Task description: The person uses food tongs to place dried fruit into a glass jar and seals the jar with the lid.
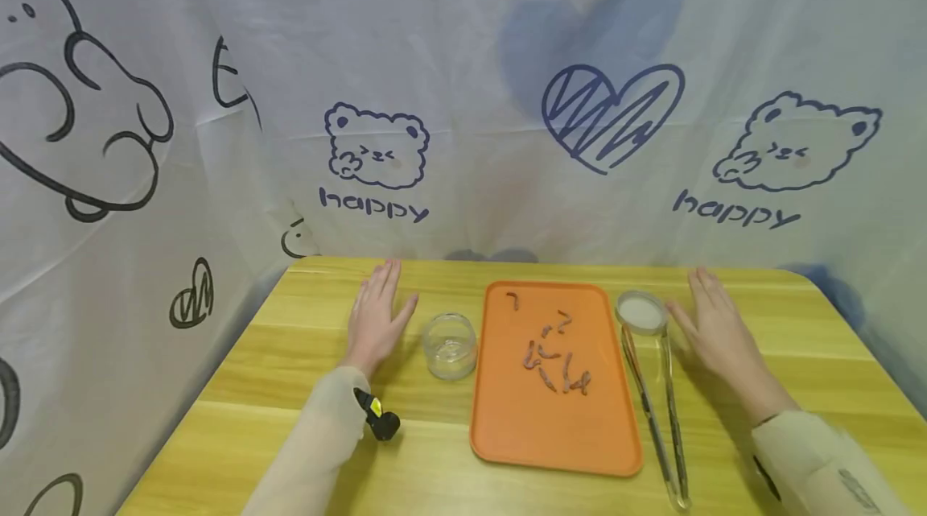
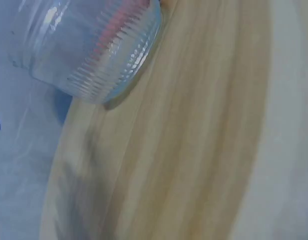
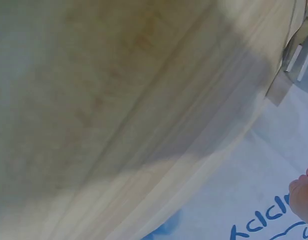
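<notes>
My left hand (image 1: 372,321) lies over the left part of the table, fingers straight and thumb spread, holding nothing. Just right of it stands a clear jar (image 1: 449,348), uncovered; its ribbed glass (image 2: 119,60) fills the top of the left wrist view. My right hand (image 1: 724,335) is also flat with extended fingers and grips nothing. Near its thumb is a round lid (image 1: 640,312), with long metal tweezers (image 1: 655,419) pointing toward it. Between the hands sits an orange tray (image 1: 550,435) bearing several brownish, worm-like pieces (image 1: 546,377). In the right wrist view, fingertips (image 3: 302,197) show at the edge.
The yellow wood-grain table (image 1: 427,460) reaches back to a white printed cloth (image 1: 478,170) that hangs behind and along the left. A black wrist strap with a small camera (image 1: 380,417) is on the left sleeve.
</notes>
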A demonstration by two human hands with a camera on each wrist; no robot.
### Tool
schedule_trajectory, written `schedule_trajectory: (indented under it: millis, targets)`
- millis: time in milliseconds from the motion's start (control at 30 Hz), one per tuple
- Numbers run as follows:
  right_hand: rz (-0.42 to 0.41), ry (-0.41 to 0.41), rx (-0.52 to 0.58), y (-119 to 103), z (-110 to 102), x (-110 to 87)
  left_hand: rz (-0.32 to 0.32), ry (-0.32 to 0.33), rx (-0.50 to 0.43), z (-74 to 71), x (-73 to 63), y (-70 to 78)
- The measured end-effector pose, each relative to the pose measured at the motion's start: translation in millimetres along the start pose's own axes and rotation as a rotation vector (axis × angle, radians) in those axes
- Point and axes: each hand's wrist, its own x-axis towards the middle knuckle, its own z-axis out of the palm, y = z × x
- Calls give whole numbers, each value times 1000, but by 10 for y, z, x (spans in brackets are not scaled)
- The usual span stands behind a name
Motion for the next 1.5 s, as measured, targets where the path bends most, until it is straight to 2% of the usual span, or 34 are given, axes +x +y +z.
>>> schedule_trajectory:
  millis: [233,533,633,767,900,1033,1300,1500]
  targets:
    - [6,5,43,-93,-53,-149,54,71,-153,-53,-175,77]
    - [31,-25,94,-277,-161,-301,97,82,-354,-95,-398,245]
    - [42,-49,101,-352,-202,-352,92,76,-421,-96,-467,305]
    - [65,-76,113,-449,-221,-429,43,46,-489,-44,-557,384]
    - [81,-96,107,-538,-189,-509,-32,26,-543,79,-651,458]
    - [108,-152,91,-603,-172,-564,-112,33,-598,194,-717,553]
    - [188,-306,67,-708,-204,-665,-148,99,-673,333,-738,628]
    - [188,-376,33,-753,-182,-736,-209,92,-692,371,-798,614]
